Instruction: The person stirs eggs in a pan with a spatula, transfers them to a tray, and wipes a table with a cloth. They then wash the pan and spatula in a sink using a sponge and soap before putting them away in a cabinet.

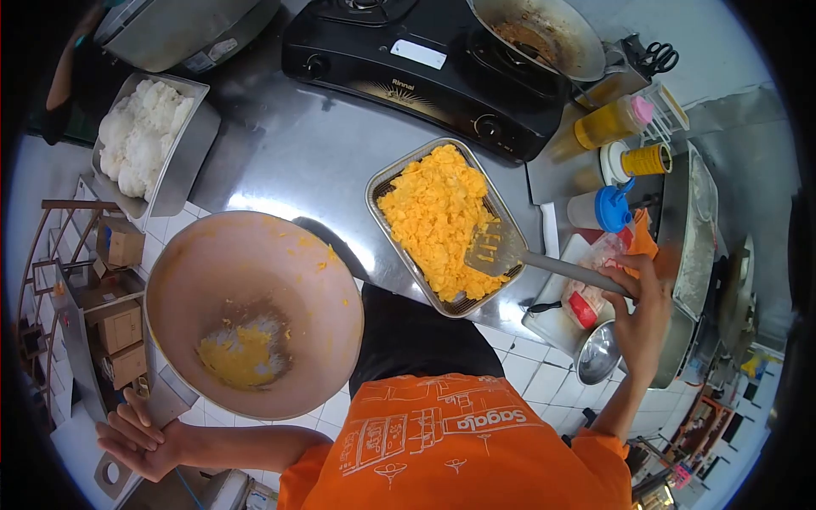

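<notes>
My left hand (140,438) is closed around the handle (168,398) of a large wok (255,289), which tilts toward me beside the counter. Bits of yellow egg cling to its inside, mostly near the bottom. In my right hand (643,310) is a grey slotted spatula (552,265), gripped near the end of its handle. The spatula's blade rests against the scrambled egg (438,217), which is heaped in a rectangular metal tray (461,309) at the counter's front edge. Some egg sticks to the blade.
A black gas stove (425,76) stands behind the tray, bearing a used pan (586,42). White rice fills a metal container (189,149) on the left. To the right are a yellow bottle (608,125), a blue-lidded container (602,208), a white cutting board (552,323) and a metal bowl (599,353).
</notes>
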`<state>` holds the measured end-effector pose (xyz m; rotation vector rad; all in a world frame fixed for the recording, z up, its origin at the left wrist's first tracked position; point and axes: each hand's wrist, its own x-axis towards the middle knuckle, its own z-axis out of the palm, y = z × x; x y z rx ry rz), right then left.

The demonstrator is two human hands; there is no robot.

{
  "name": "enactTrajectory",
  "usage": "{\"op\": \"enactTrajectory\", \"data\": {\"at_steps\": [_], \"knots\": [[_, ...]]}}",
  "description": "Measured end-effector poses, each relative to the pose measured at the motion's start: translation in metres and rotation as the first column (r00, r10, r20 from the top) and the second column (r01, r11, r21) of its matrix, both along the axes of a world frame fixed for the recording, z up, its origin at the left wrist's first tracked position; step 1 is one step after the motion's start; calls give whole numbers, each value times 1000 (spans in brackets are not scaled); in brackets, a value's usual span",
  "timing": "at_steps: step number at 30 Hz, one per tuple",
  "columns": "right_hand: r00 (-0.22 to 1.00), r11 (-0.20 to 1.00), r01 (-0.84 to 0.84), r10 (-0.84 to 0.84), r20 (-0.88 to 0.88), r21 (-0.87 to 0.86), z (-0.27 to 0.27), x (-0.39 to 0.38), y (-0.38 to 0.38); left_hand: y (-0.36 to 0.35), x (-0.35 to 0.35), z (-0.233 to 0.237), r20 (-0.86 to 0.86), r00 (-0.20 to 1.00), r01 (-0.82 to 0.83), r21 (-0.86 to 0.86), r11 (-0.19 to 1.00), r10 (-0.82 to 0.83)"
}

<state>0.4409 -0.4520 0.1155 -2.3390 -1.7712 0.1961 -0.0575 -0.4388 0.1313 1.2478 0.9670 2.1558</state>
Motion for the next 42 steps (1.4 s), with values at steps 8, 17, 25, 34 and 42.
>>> {"op": "enactTrajectory", "data": {"at_steps": [8,17,25,34,42], "knots": [[980,978,173,-183,-81,-116,10,25,-18,5,9,1,58,996,-60,-19,998,61],[841,986,142,-166,-515,-87,-27,30,-45,-11,24,6,54,987,-153,9,988,152],[953,987,146,-158,-260,-62,-58,6,-58,-31,34,7,45,983,-179,32,983,178],[852,984,158,-176,-494,-77,-59,24,-68,-54,34,6,45,978,-205,59,977,203],[931,999,26,-40,-364,-45,-61,-11,-60,-65,28,6,1,970,-244,89,966,245]]}}
